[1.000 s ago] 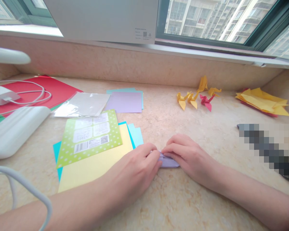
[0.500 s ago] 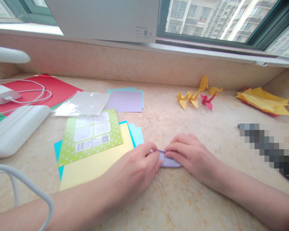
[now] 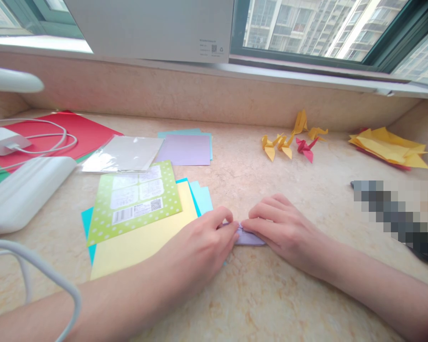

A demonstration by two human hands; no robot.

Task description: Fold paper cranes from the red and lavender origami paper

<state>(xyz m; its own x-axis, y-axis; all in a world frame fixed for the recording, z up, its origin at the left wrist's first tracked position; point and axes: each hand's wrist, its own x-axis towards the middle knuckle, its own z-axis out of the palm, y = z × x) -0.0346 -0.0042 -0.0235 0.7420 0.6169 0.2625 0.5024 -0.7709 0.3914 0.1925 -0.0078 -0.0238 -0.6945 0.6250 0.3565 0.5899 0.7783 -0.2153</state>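
A small folded purple paper [image 3: 250,238] lies on the stone counter, partly covered by fingers. My left hand [image 3: 210,240] grips its left end with curled fingers. From the right, my right hand [image 3: 280,223] pinches the upper edge, its fingertips close to those of the left. Left of the hands lie a pale yellow sheet [image 3: 128,256] and a green dotted sheet [image 3: 103,204] with a barcode. Behind them is a flat purple square [image 3: 187,149].
Folded yellow birds [image 3: 285,146] and a pink one [image 3: 306,149] stand at the back right, near stacked yellow papers [image 3: 388,147]. A blurred dark object [image 3: 395,218] lies right. White cables, a charger [image 3: 5,141] and red paper [image 3: 92,133] are left.
The fingertips of both hands have come closer together over the purple paper, and less of it shows. The view has shifted slightly.
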